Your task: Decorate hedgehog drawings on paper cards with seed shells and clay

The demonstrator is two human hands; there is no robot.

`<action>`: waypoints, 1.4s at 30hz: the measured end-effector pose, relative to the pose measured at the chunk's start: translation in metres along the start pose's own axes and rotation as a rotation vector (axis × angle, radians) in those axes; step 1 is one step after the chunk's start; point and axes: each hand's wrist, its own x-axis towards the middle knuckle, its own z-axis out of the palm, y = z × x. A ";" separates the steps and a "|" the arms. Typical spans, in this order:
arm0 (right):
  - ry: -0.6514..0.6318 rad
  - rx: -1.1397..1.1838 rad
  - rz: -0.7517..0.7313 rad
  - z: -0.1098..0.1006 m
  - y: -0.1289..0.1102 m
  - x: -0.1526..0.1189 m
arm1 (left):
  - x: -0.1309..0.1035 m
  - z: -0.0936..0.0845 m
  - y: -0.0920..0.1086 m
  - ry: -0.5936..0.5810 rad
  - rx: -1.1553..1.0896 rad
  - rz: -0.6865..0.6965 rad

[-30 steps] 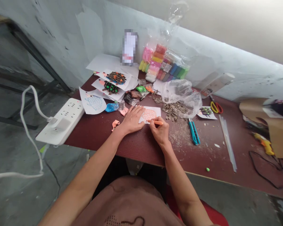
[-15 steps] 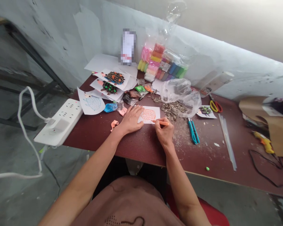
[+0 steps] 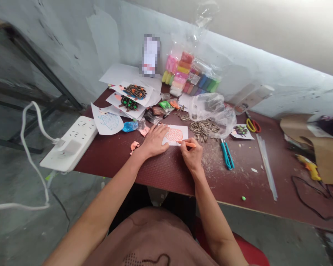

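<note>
My right hand (image 3: pixel 192 155) is closed around an orange marker (image 3: pixel 189 144), whose tip rests at the lower edge of an orange drawing on a small white paper (image 3: pixel 185 130). The drawing is a rounded shape filled with short strokes. Flat on the left part of that paper lies my left hand (image 3: pixel 155 141), fingers stretched out, covering some of it. Just left of this hand sits a lump of peach clay (image 3: pixel 134 146). Sunflower seeds (image 3: pixel 204 129) are heaped to the right of the paper, beside a clear plastic bag (image 3: pixel 224 114).
Hedgehog pictures with seeds (image 3: pixel 135 91) and a blue hedgehog drawing (image 3: pixel 109 121) lie at the left, near a power strip (image 3: pixel 72 144). Coloured clay packs (image 3: pixel 188 75) lean by the wall. Rightward are a teal utility knife (image 3: pixel 227 154), scissors (image 3: pixel 253 125), glue sticks (image 3: pixel 267 168) and a yellow glue gun (image 3: pixel 310 168).
My right hand and the marker have shifted slightly left along the drawing's lower edge. My left hand stays in place on the paper.
</note>
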 end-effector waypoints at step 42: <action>0.050 0.015 0.089 -0.009 0.001 0.000 | -0.005 -0.003 0.001 0.093 -0.018 0.024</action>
